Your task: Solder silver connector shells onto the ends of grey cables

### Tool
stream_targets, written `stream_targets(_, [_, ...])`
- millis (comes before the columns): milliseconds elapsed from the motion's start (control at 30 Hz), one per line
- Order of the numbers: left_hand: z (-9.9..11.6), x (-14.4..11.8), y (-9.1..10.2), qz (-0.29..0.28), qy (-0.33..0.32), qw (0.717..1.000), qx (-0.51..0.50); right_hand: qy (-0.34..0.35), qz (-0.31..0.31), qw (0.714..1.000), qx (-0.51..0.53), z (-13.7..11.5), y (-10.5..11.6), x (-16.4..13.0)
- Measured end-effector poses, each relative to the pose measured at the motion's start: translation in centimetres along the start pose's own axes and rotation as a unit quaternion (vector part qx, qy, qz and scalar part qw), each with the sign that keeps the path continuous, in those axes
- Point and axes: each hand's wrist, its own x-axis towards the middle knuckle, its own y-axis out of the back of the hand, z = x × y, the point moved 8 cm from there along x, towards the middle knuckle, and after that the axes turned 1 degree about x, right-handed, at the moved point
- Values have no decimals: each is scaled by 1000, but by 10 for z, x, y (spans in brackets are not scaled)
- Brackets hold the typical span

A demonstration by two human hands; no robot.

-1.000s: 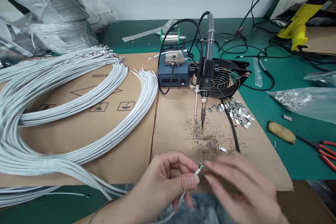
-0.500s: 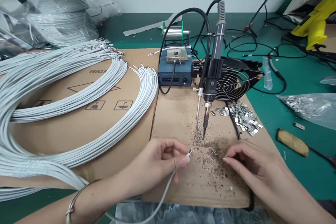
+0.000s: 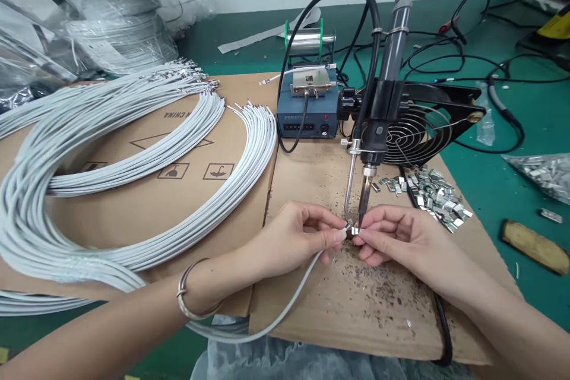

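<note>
Between thumb and fingers, my left hand (image 3: pixel 307 231) pinches the stripped end of a grey cable (image 3: pixel 291 303), whose length loops down toward my lap. My right hand (image 3: pixel 396 234) is closed on a small silver metal connector (image 3: pixel 355 231), held against the cable's wire ends. Just above them points the tip of a soldering iron (image 3: pixel 366 190), mounted upright in a holder. A thin metal solder feed tube (image 3: pixel 350 184) comes down beside the iron. Whether the tip touches the connector I cannot tell.
Loose metal connectors (image 3: pixel 439 196) lie in a pile right of the iron, before a black fan (image 3: pixel 414 124). Behind stands a blue soldering station (image 3: pixel 307 110) with a solder spool (image 3: pixel 307 41). Bundled grey cables (image 3: pixel 200 222) cover the left cardboard. A tan sponge (image 3: pixel 534 246) sits right.
Both hands have moved up and together under the iron tip. The connector in my right hand now meets the cable end. The view has shifted slightly.
</note>
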Motion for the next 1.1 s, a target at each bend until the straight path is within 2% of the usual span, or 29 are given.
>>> stream_targets(300, [0,-2,-2,1,18,1000,-26,12,22,999,28,-2,6,-1])
stream_targets(900, [6,-3,-6,-20,-9,1000,-19,50,8,999,-2,-5,6,-3])
stream_targets(1100, [7,-4,-5,-4,14,1000,-23,57,12,998,-4,-6,6,-3])
